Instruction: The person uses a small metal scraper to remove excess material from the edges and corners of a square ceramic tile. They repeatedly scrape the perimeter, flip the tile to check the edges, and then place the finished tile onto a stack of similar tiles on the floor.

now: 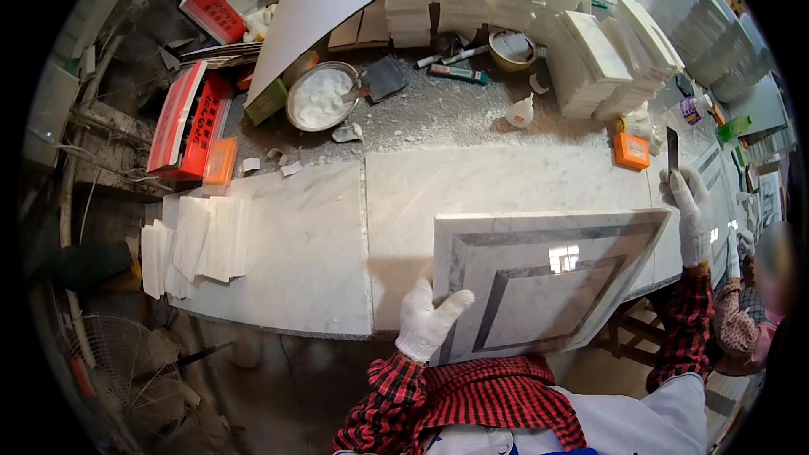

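Note:
A square polished marble panel [539, 307] with grey inlaid frames stands tilted up at the table's front edge, close against my body. Its left edge is gripped by my left hand [425, 320] in a white glove, thumb across the face. My right hand [691, 206], gloved too, is raised beside the panel's far right corner, its fingers closed around a dark, flat strip-like blade [672, 150] pointing upward. The blade is apart from the panel. Under and behind the panel lies the white marble worktop [295, 227].
Thin white strips [206, 240] lie at the left. Farther back are a bowl of white powder [323, 97], a red box [190, 122], a small squeeze bottle [521, 111], an orange box [630, 152] and stacked white tiles [590, 63]. Another person [750, 312] is at the right.

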Tool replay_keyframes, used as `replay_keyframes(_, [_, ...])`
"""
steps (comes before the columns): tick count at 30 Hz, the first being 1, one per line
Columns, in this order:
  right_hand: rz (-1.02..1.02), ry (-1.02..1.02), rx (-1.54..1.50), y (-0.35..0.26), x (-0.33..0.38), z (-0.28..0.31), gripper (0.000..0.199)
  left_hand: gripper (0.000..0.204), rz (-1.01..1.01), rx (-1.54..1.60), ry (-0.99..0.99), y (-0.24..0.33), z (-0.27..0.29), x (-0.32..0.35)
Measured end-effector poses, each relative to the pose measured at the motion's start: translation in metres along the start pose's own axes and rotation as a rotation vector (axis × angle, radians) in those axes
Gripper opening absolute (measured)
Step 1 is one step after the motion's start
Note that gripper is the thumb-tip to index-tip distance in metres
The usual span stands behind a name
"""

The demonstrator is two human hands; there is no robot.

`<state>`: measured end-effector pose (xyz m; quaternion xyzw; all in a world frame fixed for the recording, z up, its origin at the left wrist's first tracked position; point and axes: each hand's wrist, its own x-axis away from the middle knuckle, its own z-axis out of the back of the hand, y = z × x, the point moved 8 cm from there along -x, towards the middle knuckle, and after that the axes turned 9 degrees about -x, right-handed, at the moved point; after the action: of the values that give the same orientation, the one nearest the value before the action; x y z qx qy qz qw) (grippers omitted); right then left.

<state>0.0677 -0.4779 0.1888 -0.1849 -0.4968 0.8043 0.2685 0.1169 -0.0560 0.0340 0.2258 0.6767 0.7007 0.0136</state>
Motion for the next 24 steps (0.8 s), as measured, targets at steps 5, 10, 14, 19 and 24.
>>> replay_keyframes(5, [-0.343, -0.535, -0.034, -0.077, 0.029, -0.120, 0.029, 0.036, 0.020, 0.076, -0.034, -0.019, 0.001, -0.007])
replay_keyframes(10, [-0.633, -0.845, -0.125, -0.081, 0.062, -0.192, 0.044, 0.033, -0.033, -0.007, -0.140, -0.017, -0.002, -0.013])
replay_keyframes(14, [-0.665, -0.878, -0.088, -0.086, 0.067, -0.213, 0.044, 0.027, 0.021, -0.070, -0.162, -0.020, 0.000, -0.013])
replay_keyframes(19, [-0.724, -0.874, 0.078, -0.099, 0.063, -0.232, 0.041, 0.023, -0.037, -0.031, -0.129, -0.013, 0.001, -0.015])
replay_keyframes(24, [-0.727, -0.908, 0.015, -0.102, 0.069, -0.246, 0.040, 0.018, -0.025, -0.097, -0.180, -0.017, 0.004, -0.014])
